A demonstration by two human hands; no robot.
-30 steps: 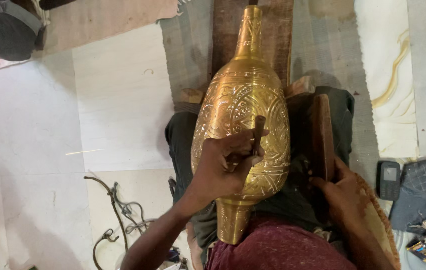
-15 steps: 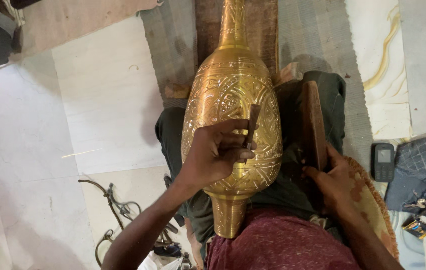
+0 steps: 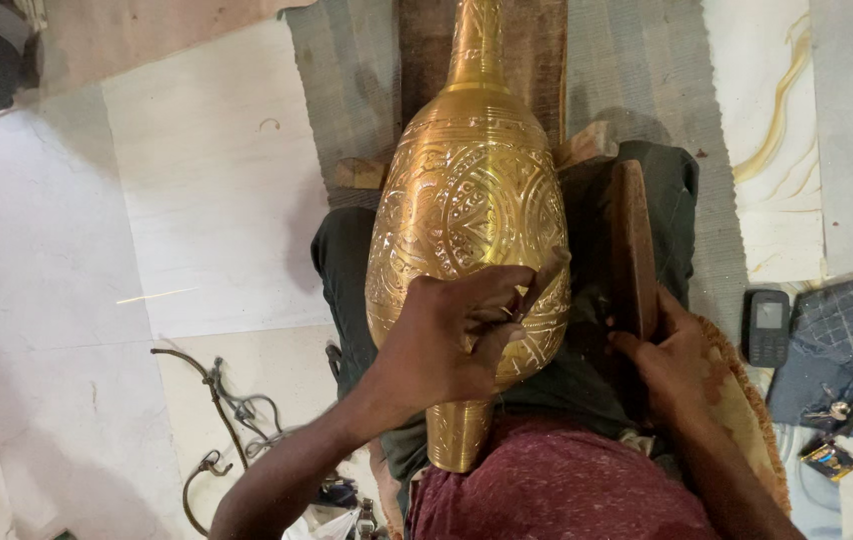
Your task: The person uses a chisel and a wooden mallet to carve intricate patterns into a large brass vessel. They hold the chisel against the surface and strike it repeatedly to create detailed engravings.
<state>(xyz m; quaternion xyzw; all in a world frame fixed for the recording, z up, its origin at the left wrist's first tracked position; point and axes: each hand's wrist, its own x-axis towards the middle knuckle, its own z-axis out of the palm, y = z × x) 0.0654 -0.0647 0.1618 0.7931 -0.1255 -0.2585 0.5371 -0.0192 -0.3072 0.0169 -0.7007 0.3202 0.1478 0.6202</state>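
Under left hand [image 3: 447,345] fingers [image 3: 492,300]: chisel [image 3: 544,283] against brass vase [image 3: 467,210].

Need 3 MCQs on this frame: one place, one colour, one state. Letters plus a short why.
1. Where does the phone lie?
A. on the floor beside the person's right hand
B. on the vase
C. by the left elbow

2. What colour is the vase?
A. silver
B. gold
C. blue

3. What is the left hand doing?
A. hanging free
B. resting flat on the floor
C. pinching a thin tool against the vase

Answers:
1 A: the phone sits on the floor just beyond the right hand.
2 B: the engraved body shines gold.
3 C: the fingers close on a thin tool set on the vase surface.
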